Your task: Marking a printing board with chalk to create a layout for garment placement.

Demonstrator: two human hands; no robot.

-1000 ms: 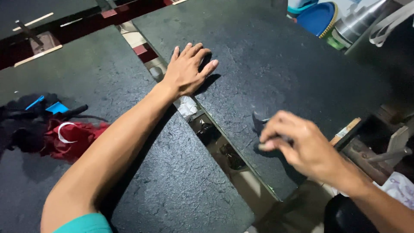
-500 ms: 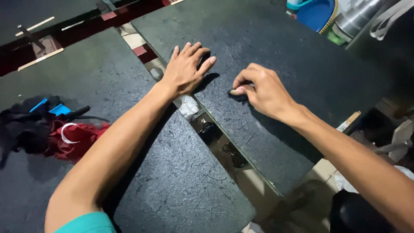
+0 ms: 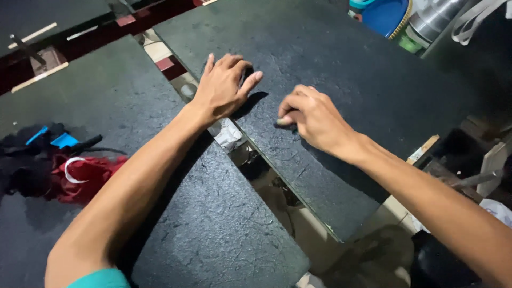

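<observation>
Fingers [image 3: 250, 80] of the left hand [image 3: 221, 88] lie spread and flat, grasping nothing, pressed palm-down near the left edge of a dark, rough-surfaced slab [image 3: 341, 80] that sits tilted across the frame. Just beside it, the right hand [image 3: 314, 117] is curled, its fingertips pinched around a small dark object [image 3: 281, 124] held against the slab's surface; what that object is cannot be told, as it is mostly hidden under the fingers. A second dark slab [image 3: 106, 106] lies to the left under the left forearm, and the two are apart, with a narrow gap [image 3: 256, 165] between them showing pale debris and a lower surface. On the left slab rest a crumpled red cloth [image 3: 85, 176] and some black and blue items [image 3: 48, 144], well away from both hands. A blue container [image 3: 386, 16] and a metal cylinder [image 3: 437, 18] stand beyond the far corner. As a judgement: the risks seem to lie at that open gap and the slab's sharp-looking edge. The left wrist rests right over the edge, so a slide of the slab under the palm's pressure could pinch or scrape it, and the small pinched object could slip from the fingertips and drop into the gap.
</observation>
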